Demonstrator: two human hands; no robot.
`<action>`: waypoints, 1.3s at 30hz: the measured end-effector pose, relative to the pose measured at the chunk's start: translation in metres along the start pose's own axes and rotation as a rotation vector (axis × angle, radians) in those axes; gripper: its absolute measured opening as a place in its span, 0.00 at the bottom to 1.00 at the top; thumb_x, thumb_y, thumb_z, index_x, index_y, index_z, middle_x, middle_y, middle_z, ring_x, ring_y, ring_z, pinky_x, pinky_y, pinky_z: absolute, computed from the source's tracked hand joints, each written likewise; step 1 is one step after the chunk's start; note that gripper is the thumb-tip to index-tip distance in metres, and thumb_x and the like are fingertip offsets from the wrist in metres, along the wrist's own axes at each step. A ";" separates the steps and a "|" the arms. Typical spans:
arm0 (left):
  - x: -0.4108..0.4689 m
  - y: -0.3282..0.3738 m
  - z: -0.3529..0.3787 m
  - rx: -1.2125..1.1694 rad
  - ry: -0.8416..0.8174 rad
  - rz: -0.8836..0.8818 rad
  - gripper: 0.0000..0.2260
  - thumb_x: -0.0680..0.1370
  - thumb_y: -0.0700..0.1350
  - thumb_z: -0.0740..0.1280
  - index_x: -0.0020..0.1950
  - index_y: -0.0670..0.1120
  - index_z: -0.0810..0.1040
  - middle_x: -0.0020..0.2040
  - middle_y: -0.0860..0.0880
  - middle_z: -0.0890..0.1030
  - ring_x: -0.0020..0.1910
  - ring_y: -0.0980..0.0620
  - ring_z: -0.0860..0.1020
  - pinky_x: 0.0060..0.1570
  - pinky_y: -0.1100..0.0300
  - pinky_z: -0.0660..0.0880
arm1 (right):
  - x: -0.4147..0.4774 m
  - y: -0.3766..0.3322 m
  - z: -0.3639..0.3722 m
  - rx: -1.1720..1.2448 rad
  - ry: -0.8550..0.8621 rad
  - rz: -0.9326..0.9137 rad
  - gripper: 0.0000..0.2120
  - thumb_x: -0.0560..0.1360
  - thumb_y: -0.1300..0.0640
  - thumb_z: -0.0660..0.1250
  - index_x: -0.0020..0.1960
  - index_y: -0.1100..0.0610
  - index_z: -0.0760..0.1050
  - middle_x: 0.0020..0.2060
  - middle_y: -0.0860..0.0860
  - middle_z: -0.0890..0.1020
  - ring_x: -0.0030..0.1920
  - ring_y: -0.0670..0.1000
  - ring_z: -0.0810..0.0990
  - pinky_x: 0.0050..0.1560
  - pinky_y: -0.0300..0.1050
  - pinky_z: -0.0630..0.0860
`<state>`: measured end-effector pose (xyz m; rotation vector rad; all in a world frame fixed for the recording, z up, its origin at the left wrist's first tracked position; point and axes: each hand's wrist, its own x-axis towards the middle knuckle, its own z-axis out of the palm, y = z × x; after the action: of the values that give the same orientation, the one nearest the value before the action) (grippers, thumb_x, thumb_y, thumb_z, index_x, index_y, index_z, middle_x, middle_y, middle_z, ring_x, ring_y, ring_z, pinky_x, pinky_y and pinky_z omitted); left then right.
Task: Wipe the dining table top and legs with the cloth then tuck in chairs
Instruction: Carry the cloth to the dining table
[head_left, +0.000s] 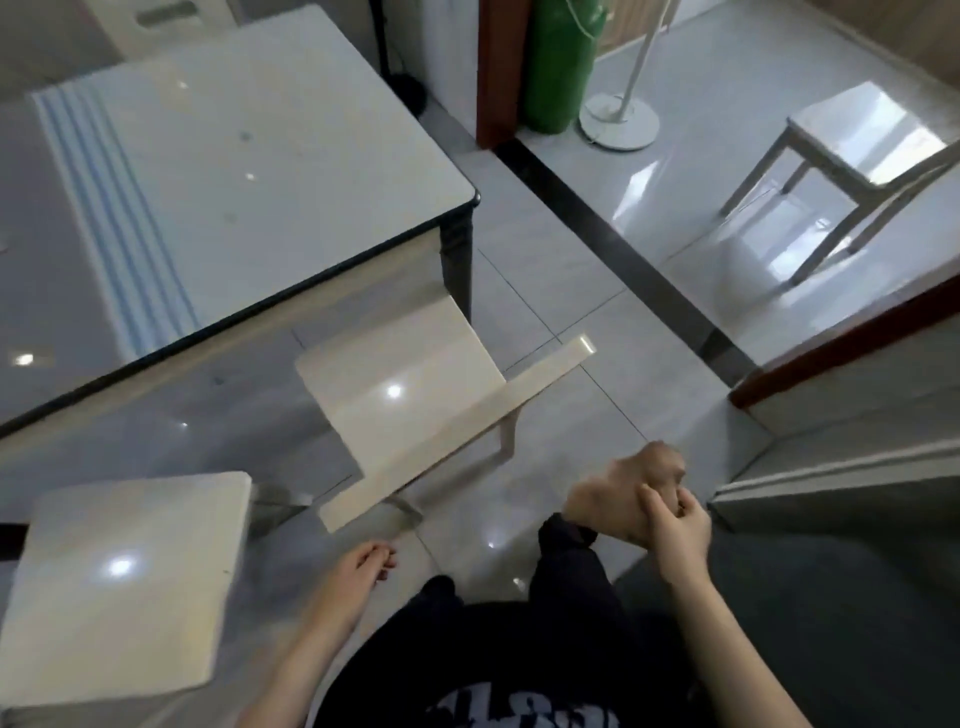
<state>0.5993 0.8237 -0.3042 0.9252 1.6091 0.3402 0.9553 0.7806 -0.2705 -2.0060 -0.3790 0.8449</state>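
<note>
From the head view, the dining table (291, 156) fills the upper left, its glossy top edged in black and one dark table leg (457, 265) showing under the near corner. A pale cloth with blue stripes (111, 218) lies flat on the left part of the top, well apart from both hands. A cream chair (400, 400) stands at an angle beside that corner, the front of its seat just under the table edge and its back towards the person. A second cream seat (130, 582) sits at lower left beside the table's near edge. A third chair (872, 150) stands far off on the tiles at upper right. The left hand (363, 564) hangs low with loosely curled fingers that hold nothing. The right hand (672, 527) is blurred, its fingers curled inward in front of the person's foot (618, 483); I cannot tell whether it holds anything.
</note>
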 end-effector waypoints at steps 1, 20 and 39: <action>0.006 0.013 0.020 0.010 -0.012 0.009 0.11 0.80 0.36 0.58 0.43 0.43 0.78 0.40 0.45 0.79 0.40 0.50 0.76 0.36 0.71 0.73 | 0.018 -0.006 -0.009 -0.015 -0.021 0.002 0.04 0.75 0.61 0.68 0.42 0.60 0.76 0.35 0.54 0.79 0.38 0.50 0.76 0.34 0.41 0.72; 0.151 0.324 0.344 0.241 -0.356 0.186 0.10 0.80 0.36 0.58 0.43 0.43 0.78 0.40 0.45 0.80 0.38 0.50 0.76 0.40 0.60 0.71 | 0.303 -0.033 -0.195 0.061 0.302 0.213 0.02 0.73 0.67 0.69 0.45 0.62 0.76 0.39 0.58 0.79 0.42 0.53 0.76 0.31 0.29 0.70; 0.369 0.587 0.448 -0.079 0.026 0.132 0.11 0.80 0.39 0.59 0.43 0.47 0.79 0.41 0.46 0.82 0.38 0.51 0.77 0.40 0.61 0.71 | 0.695 -0.292 -0.183 -0.090 -0.014 -0.025 0.04 0.75 0.61 0.68 0.43 0.60 0.75 0.34 0.55 0.79 0.35 0.52 0.76 0.33 0.39 0.75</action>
<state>1.2367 1.3476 -0.2893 0.9718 1.5506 0.5052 1.5991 1.2123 -0.2500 -2.0742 -0.4564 0.8397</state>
